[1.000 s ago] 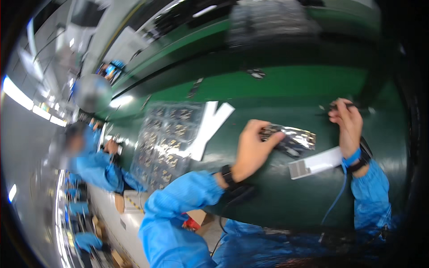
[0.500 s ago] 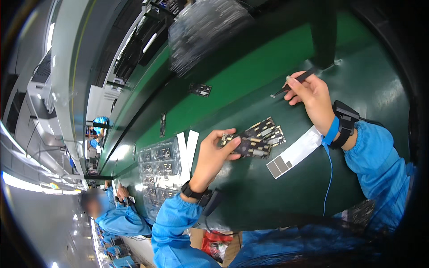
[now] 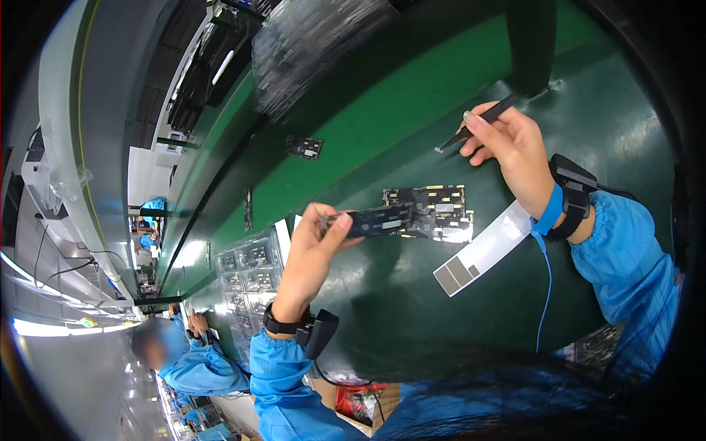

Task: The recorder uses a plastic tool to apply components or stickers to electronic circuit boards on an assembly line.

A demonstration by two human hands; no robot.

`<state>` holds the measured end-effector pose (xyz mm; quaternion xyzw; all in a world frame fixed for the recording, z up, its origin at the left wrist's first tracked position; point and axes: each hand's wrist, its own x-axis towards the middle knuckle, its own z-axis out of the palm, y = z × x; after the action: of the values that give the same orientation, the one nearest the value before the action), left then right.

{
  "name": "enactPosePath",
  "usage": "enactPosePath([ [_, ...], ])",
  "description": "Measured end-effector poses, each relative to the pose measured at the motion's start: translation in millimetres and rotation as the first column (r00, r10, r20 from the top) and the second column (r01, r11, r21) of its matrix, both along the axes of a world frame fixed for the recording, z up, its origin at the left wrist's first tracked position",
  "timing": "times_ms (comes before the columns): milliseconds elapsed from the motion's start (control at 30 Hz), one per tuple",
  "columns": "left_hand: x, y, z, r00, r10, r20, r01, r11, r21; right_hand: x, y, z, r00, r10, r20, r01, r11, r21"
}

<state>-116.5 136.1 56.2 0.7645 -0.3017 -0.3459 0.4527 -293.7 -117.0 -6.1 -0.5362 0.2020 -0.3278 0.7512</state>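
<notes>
My left hand (image 3: pixel 309 246) pinches a dark circuit board (image 3: pixel 376 222) by its left end, tilted and blurred by motion. The board's right end overlaps several dark circuit boards (image 3: pixel 445 208) with gold and silver patches, lying together on the green mat. Farther right, my right hand (image 3: pixel 515 147) grips black tweezers (image 3: pixel 496 110) between thumb and fingers. A tiny pale piece (image 3: pixel 439 150) shows at their tip, too small to name. Below that hand lies a white strip (image 3: pixel 494 246) with grey rectangles at its near end.
A clear plastic tray (image 3: pixel 254 275) of circuit boards stands left, beside white strips (image 3: pixel 284 242). Two loose boards, one flat (image 3: pixel 304 147) and one narrow-looking (image 3: pixel 248 209), lie farther back. A dark post (image 3: pixel 531 44) rises at the back right. A co-worker in blue (image 3: pixel 198 367) sits at far left.
My left hand has drawn left with one circuit board, uncovering more of the boards lying on the mat. My right hand keeps the tweezers in nearly the same place. The view has shifted slightly.
</notes>
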Motion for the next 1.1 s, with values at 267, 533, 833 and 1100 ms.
enactPosePath([
  [267,13.7,-83.1,-34.3,0.991,0.07,-0.116,-0.094,0.97,-0.223,-1.5,-0.2,0.8,0.998,-0.07,-0.005,0.07,0.997,-0.016],
  [533,-6.6,-67.3,-39.5,0.635,-0.388,0.669,0.438,0.893,0.102,1.2,0.6,-1.2,0.999,-0.03,0.02,0.029,0.999,0.016],
  [833,-22.5,-68.4,-49.6,0.597,-0.193,0.779,0.226,0.972,0.068,1.1,-0.5,-3.9,1.0,-0.003,-0.018,0.003,1.0,-0.018],
  [1100,-22.6,-73.6,-47.4,0.559,-0.265,0.786,0.309,0.946,0.099,1.6,0.2,-5.5,0.999,-0.01,-0.043,0.008,0.999,-0.035],
])
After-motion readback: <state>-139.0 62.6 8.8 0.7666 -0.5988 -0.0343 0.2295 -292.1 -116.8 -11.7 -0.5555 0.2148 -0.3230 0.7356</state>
